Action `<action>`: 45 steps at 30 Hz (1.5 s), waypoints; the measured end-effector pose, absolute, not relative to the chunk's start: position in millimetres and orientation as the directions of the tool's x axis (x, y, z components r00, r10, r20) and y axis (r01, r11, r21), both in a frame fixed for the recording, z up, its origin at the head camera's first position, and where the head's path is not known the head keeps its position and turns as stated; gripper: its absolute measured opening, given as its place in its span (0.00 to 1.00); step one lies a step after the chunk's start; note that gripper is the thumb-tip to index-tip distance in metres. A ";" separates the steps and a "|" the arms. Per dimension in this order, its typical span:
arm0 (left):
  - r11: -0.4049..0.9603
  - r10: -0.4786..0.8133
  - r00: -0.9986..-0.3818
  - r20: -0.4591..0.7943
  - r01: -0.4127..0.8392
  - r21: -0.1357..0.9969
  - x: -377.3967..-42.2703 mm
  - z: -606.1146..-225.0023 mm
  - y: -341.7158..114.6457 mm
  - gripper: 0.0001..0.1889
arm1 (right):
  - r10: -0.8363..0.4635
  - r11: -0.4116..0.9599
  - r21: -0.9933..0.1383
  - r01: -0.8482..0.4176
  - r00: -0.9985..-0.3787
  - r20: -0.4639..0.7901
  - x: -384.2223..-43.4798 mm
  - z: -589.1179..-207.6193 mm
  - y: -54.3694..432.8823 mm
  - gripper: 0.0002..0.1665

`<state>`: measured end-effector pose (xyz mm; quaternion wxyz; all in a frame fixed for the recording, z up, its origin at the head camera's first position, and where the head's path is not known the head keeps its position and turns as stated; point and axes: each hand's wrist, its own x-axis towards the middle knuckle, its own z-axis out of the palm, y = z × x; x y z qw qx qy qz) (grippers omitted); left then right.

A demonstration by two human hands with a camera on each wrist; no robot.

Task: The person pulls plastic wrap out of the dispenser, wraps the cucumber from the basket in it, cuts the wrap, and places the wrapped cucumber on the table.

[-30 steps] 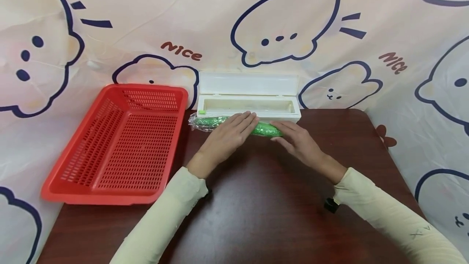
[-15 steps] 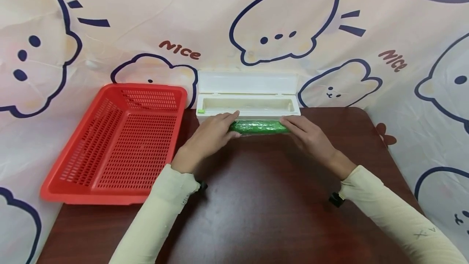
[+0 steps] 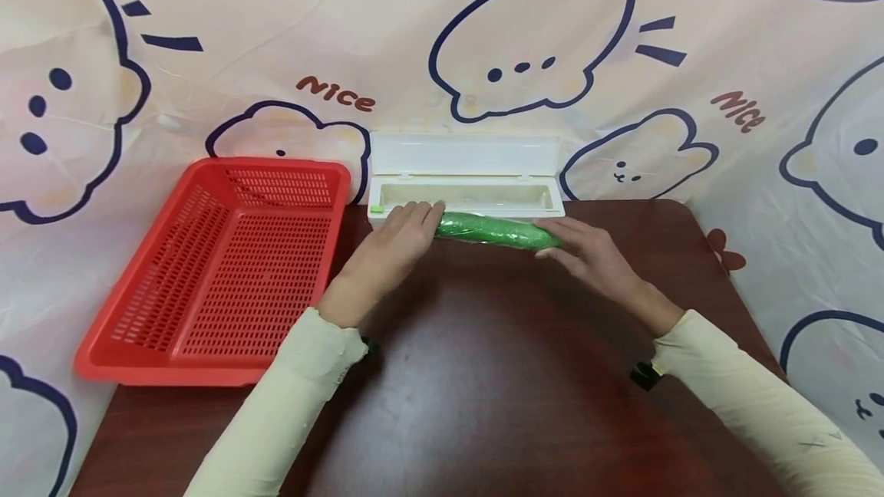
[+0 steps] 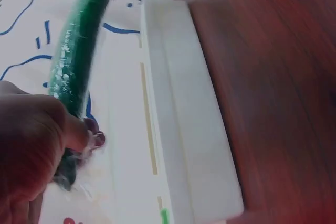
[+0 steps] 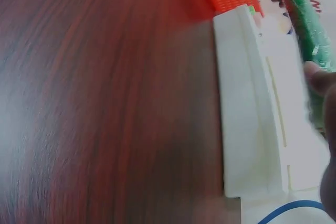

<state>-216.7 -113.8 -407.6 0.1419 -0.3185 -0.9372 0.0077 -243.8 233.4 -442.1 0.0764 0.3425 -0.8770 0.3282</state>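
Observation:
A green cucumber (image 3: 497, 230) in clear plastic wrap is held up between my two hands, near the front of the long white box. My left hand (image 3: 392, 251) grips its left end; in the left wrist view, the cucumber (image 4: 79, 45) runs away from the curled fingers and crumpled wrap shows below them. At the other end, my right hand (image 3: 595, 258) pinches it between thumb and fingers. The white box (image 3: 470, 196) stands with its lid (image 3: 466, 153) raised at the back, and a small green piece (image 3: 376, 209) sits at its front left corner.
A red slotted plastic basket (image 3: 255, 282) stands on the left of the dark wooden table (image 3: 511, 374). Behind the box hangs a pale cloth (image 3: 407, 37) printed with cartoon figures, which also runs along both sides.
My left hand has moved from on top of the cucumber to its left end, and the right hand has shifted right. The cucumber has come up off the table.

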 end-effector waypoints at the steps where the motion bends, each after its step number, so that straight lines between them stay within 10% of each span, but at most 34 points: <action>1: 0.785 0.616 -0.735 0.281 0.600 -0.153 -216.1 -407.2 -114.9 0.33 | -0.543 0.562 -0.566 -0.603 -0.785 0.298 -244.3 -438.9 234.1 0.37; 7: 0.681 0.732 -0.585 0.349 0.646 -0.345 -215.1 -401.7 -121.1 0.32 | -0.507 0.633 -0.731 -0.255 -0.850 -0.142 -252.3 -421.0 241.5 0.31; 11: 0.656 0.753 -0.567 0.334 0.683 -0.321 -214.8 -396.3 -128.9 0.34 | -0.484 0.656 -0.733 -0.180 -0.846 -0.226 -255.2 -415.7 243.8 0.33; 17: 0.698 0.610 -0.720 0.332 0.686 0.205 -223.7 -384.7 -140.2 0.34 | -0.443 0.661 -0.645 -0.382 -0.893 0.075 -249.2 -414.8 246.2 0.33; 21: 0.691 0.546 -0.826 0.142 0.539 0.482 -229.2 -373.4 -141.7 0.36 | -0.525 0.602 -0.497 -0.625 -0.779 0.343 -246.1 -412.1 247.3 0.37; 28: 0.600 0.684 -0.696 -0.219 0.366 0.712 -238.0 -372.1 -145.6 0.24 | -0.672 0.451 -0.290 -0.844 -0.534 0.512 -241.7 -408.9 244.7 0.29; 32: 0.628 0.681 -0.710 -0.180 0.439 0.643 -237.4 -379.6 -142.0 0.12 | -0.695 0.466 -0.268 -0.843 -0.536 0.479 -242.4 -408.9 244.3 0.29; 38: 0.721 0.611 -0.783 0.117 0.612 0.325 -228.0 -387.5 -133.1 0.15 | -0.591 0.616 -0.435 -0.657 -0.750 0.296 -242.7 -409.0 238.7 0.38; 45: 0.724 0.688 -0.677 0.262 0.667 -0.175 -217.1 -383.8 -133.6 0.27 | -0.477 0.668 -0.686 -0.287 -0.873 -0.099 -250.6 -403.5 237.3 0.32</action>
